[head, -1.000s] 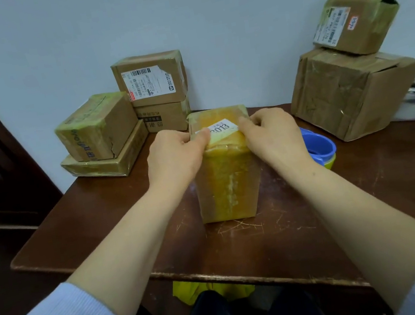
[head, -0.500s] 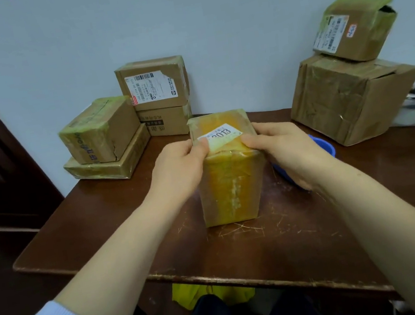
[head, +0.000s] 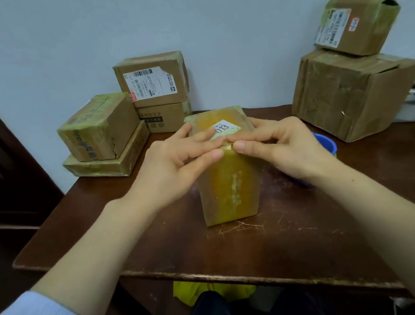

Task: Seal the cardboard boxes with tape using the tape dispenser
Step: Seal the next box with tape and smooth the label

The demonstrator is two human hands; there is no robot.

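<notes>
Both grips — left hand (head: 174, 165), right hand (head: 284, 144) — pinch the top edge of the taped box (head: 229, 189).

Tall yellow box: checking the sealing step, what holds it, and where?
Left hand and right hand pinch the tall yellow box at its top front edge.
</notes>
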